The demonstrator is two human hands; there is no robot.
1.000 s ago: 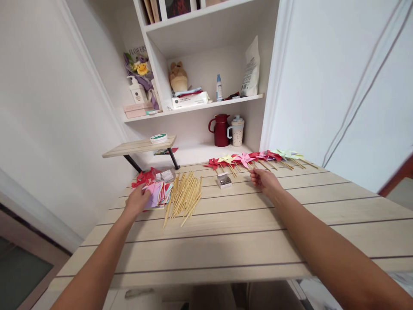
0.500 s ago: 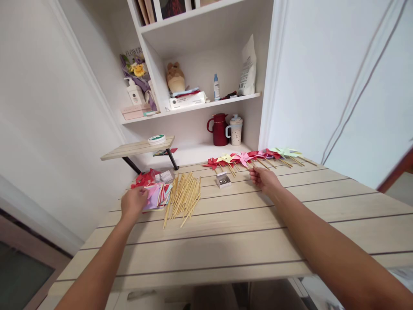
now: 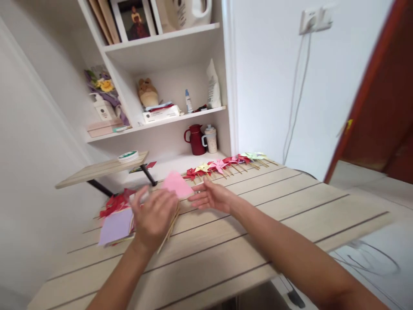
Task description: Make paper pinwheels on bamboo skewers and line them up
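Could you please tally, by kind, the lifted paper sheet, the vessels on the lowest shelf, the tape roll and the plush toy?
pink paper sheet: 1, held by the left hand
red jug: 1
lidded mug: 1
tape roll: 1
plush toy: 1
Total: 5

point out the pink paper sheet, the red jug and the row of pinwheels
pink paper sheet (image 3: 177, 184), head view, middle of the sheet
red jug (image 3: 196, 141), head view, its body
row of pinwheels (image 3: 219, 165), head view, a pink pinwheel mid-row
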